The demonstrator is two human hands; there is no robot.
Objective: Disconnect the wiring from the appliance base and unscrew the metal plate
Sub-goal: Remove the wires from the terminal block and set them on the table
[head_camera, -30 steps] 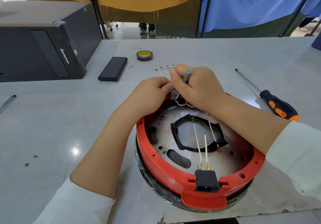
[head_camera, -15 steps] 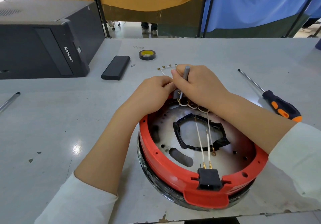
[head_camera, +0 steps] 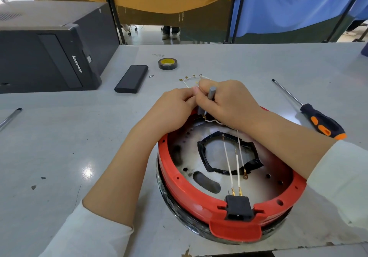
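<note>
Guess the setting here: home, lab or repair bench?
Probably a repair or teardown bench in a partitioned workroom. A grey table carries a screwdriver, electrical tape and an opened red appliance base; fabric curtains on poles screen it off.

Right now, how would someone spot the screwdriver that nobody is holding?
Start at the round red appliance base near the table's front edge. Look just past its right side, beyond the right hand. The screwdriver lies flat there, the only tool with a black and orange handle and a long thin shaft.
</note>
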